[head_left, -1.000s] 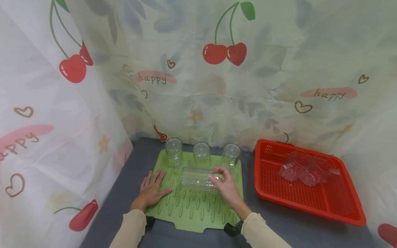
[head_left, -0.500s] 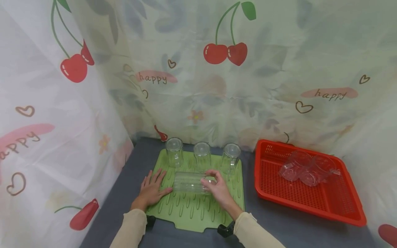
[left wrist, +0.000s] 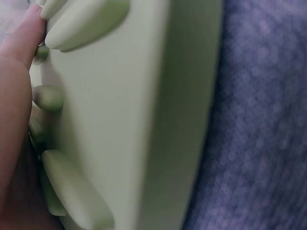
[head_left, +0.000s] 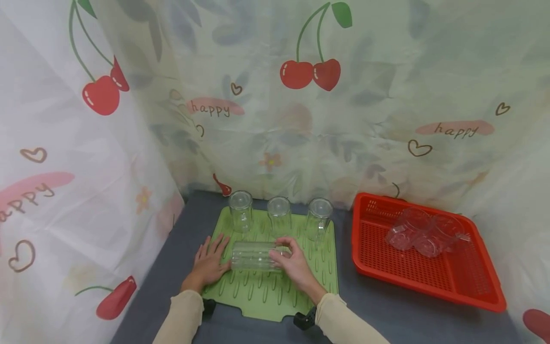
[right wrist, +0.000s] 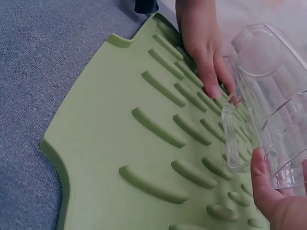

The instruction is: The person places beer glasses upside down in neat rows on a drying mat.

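Observation:
My right hand (head_left: 296, 270) holds a clear glass mug (head_left: 253, 255) by its right end, lying sideways over the green ridged drying mat (head_left: 262, 301). In the right wrist view, the thumb and fingers pinch one end of the mug, and its handle (right wrist: 231, 143) hangs toward the mat. My left hand (head_left: 209, 265) rests with fingers spread on the mat's left side, the mug's left end close to its thumb. Along the mat's back edge stand three upside-down glasses, left (head_left: 241, 210), middle (head_left: 279, 215) and right (head_left: 319, 217).
To the right of the mat is a red plastic basket (head_left: 399, 274) with clear mugs (head_left: 404, 231) lying in its back part. A dark grey cloth (head_left: 165, 267) covers the table. Printed curtains (head_left: 343, 129) enclose the back and sides.
My right hand has carried the mug leftward and slightly nearer to me, up beside the left thumb. The left hand has stayed on the mat.

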Demonstrator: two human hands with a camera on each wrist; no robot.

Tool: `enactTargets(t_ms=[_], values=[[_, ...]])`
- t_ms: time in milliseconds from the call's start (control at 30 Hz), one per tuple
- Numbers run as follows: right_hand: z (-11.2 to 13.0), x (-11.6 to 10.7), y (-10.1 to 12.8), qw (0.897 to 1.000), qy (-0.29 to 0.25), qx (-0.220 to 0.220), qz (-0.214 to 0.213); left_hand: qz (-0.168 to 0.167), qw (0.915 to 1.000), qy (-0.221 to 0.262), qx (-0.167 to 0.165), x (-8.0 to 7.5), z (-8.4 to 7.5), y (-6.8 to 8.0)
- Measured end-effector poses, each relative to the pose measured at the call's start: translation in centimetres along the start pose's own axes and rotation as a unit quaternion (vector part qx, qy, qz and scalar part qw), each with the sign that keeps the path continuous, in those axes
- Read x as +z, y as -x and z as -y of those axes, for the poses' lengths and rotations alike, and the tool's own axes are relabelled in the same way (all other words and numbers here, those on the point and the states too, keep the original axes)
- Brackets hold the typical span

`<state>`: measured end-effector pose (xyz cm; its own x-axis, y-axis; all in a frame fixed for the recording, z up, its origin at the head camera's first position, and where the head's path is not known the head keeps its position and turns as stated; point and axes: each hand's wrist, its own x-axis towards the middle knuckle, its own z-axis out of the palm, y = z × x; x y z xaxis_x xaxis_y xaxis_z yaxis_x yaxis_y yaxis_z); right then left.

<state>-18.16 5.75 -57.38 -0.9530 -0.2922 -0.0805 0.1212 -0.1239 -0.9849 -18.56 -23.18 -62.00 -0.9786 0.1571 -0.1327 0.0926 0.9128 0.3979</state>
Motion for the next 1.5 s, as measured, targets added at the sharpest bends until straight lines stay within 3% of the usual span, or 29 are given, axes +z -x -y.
enactTargets(t_ms=[200,400,533,700,833,1000,1133,1333,1500], values=[[0.0,0.3,-0.1,1.0,-0.005,-0.001,-0.002,-0.023,0.9994,0.025,0.005,0.0,-0.1,0.1],[0.1,0.5,0.0,1.0,-0.001,-0.001,-0.003,-0.034,0.9925,0.117,-0.01,-0.7,-0.4,-0.1],[0.1,0.7,0.0,1.0,0.001,-0.008,0.003,-0.035,0.9819,0.183,-0.036,-1.6,-0.5,0.1],[0.0,0.9,-0.2,1.0,-0.002,-0.008,0.007,-0.046,0.9705,0.229,-0.061,-2.7,-1.0,0.7],[0.0,1.2,-0.3,1.0,0.001,-0.006,0.009,-0.074,0.9498,0.294,-0.078,-3.7,-1.9,1.5],[0.1,1.6,-0.5,1.0,0.005,-0.005,0.013,-0.115,0.9223,0.363,-0.068,-4.5,-2.7,2.3],[0.0,2.0,-0.7,1.0,0.0,-0.003,0.01,-0.104,0.9079,0.402,-0.056,-4.8,-3.7,2.8],[-0.2,2.6,-0.8,1.0,-0.008,-0.002,0.009,-0.076,0.8999,0.428,-0.039,-5.4,-5.3,3.4],[-0.1,3.1,-0.7,1.0,-0.01,0.0,0.011,-0.076,0.8975,0.433,-0.032,-5.2,-5.7,3.7]])
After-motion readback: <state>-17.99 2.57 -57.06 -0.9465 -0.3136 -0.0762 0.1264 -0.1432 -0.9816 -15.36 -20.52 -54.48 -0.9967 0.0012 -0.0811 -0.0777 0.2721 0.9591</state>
